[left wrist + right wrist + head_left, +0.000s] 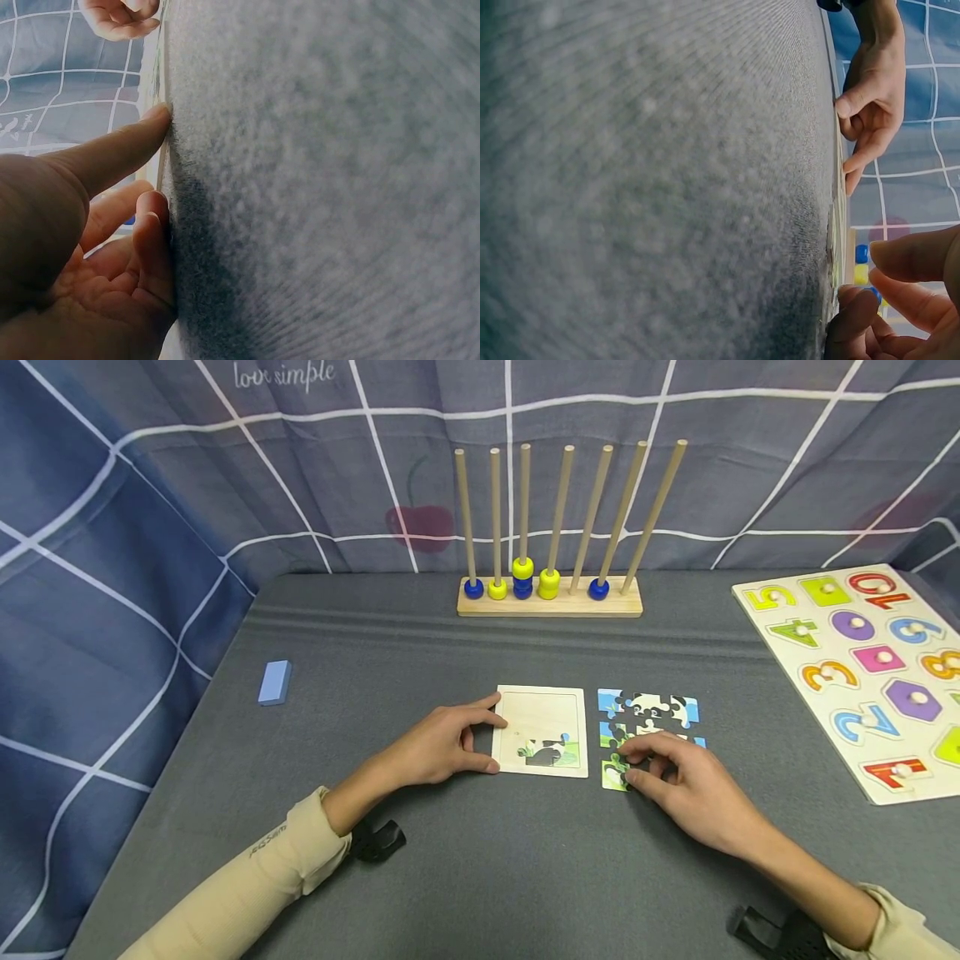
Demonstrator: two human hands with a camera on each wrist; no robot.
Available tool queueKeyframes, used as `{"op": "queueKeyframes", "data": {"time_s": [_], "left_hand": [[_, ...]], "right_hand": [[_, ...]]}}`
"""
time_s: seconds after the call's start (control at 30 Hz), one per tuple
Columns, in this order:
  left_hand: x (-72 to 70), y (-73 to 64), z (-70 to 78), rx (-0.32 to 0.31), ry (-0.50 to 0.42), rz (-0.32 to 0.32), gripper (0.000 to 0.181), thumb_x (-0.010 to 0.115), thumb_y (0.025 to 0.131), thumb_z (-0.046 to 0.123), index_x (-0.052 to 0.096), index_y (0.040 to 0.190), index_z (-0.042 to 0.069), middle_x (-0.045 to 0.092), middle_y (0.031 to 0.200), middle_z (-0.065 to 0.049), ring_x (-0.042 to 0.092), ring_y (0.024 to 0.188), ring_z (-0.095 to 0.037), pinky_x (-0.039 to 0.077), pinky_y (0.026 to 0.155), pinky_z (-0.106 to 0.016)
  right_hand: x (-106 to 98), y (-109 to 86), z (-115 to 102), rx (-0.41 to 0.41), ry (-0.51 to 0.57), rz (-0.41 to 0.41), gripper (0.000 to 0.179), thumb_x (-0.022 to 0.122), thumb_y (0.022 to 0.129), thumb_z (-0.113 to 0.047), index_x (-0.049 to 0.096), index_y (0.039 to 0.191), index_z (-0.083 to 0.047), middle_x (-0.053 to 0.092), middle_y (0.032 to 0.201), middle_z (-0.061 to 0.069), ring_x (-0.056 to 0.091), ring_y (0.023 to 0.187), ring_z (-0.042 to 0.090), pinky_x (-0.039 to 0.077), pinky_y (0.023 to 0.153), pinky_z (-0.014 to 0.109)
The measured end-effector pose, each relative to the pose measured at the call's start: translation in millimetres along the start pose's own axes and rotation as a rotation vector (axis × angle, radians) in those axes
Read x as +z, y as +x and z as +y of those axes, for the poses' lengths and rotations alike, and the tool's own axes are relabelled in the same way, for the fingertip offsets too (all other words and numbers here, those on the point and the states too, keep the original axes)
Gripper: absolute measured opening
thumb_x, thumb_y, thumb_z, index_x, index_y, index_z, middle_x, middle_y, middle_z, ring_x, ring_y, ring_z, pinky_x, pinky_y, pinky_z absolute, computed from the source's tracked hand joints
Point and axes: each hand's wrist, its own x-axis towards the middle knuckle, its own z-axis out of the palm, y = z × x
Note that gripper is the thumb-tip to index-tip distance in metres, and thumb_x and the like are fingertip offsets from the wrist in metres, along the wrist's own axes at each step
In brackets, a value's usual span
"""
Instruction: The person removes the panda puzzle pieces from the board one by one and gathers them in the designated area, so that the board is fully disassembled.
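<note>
A square wooden puzzle tray [540,710] lies flat on the grey table, with panda picture pieces [551,750] in its lower right part. Along the tray's left edge rests my left hand [444,743], its thumb near the bottom corner and its fingers extended at the upper side. Just right of the tray, loose panda puzzle pieces [647,703] lie in rough rows. My right hand [686,785] hovers low over them and hides some, thumb and index beside a green-and-white piece [613,774]. The right wrist view shows a gap between that thumb [911,256] and index, with nothing in it.
Behind the tray stands a wooden peg rack [551,602] with tall rods and blue and yellow beads. A number-and-shape knob board [817,643] lies at the right. A small blue block [275,682] is on the left. A grid-patterned curtain [300,468] hangs behind the table.
</note>
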Motion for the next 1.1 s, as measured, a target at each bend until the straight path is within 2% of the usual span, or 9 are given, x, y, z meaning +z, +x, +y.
{"op": "queueKeyframes", "data": {"time_s": [0.27,0.57,0.7,0.93,1.1], "left_hand": [[-0.4,-1.0,-1.1,0.002,0.001,0.006,0.051,0.083,0.082,0.018,0.065,0.128,0.006,0.036,0.155,-0.012,0.052,0.056,-0.004,0.042,0.055,-0.023],[-0.7,-0.5,-1.3,-0.003,0.000,-0.001,0.051,0.082,0.082,0.019,0.065,0.128,0.007,0.036,0.155,-0.010,0.053,0.057,-0.005,0.042,0.056,-0.023],[-0.5,-0.3,-1.2,-0.005,-0.001,0.001,0.051,0.083,0.082,0.018,0.065,0.128,0.007,0.036,0.155,-0.011,0.052,0.056,-0.005,0.041,0.055,-0.023],[-0.8,-0.3,-1.0,-0.008,-0.003,-0.001,0.051,0.083,0.082,0.018,0.065,0.128,0.008,0.036,0.155,-0.010,0.053,0.056,-0.005,0.042,0.055,-0.023],[-1.0,0.0,-1.0,-0.009,-0.001,-0.003,0.050,0.082,0.082,0.019,0.065,0.128,0.008,0.036,0.155,-0.010,0.053,0.056,-0.005,0.042,0.054,-0.023]], "right_hand": [[3,3.9,-5,-0.013,0.039,0.001,0.019,0.075,0.086,-0.003,0.071,0.102,-0.011,0.058,0.081,-0.006,0.051,0.063,0.009,0.041,0.052,0.024],[13,16.6,-17,-0.006,0.094,-0.057,0.020,0.074,0.086,-0.001,0.071,0.104,-0.009,0.061,0.085,-0.003,0.053,0.066,0.011,0.043,0.052,0.025],[21,22.8,-22,-0.033,0.113,-0.076,0.022,0.074,0.085,0.000,0.071,0.106,-0.007,0.062,0.088,-0.003,0.054,0.068,0.010,0.043,0.054,0.025],[35,38.4,-27,-0.059,0.069,-0.135,0.024,0.074,0.086,-0.003,0.069,0.109,-0.004,0.061,0.086,-0.004,0.055,0.071,0.008,0.045,0.062,0.027],[37,47.0,-30,-0.089,0.026,-0.202,0.028,0.074,0.086,-0.006,0.068,0.114,-0.005,0.060,0.087,-0.006,0.055,0.071,0.006,0.046,0.065,0.029]]}}
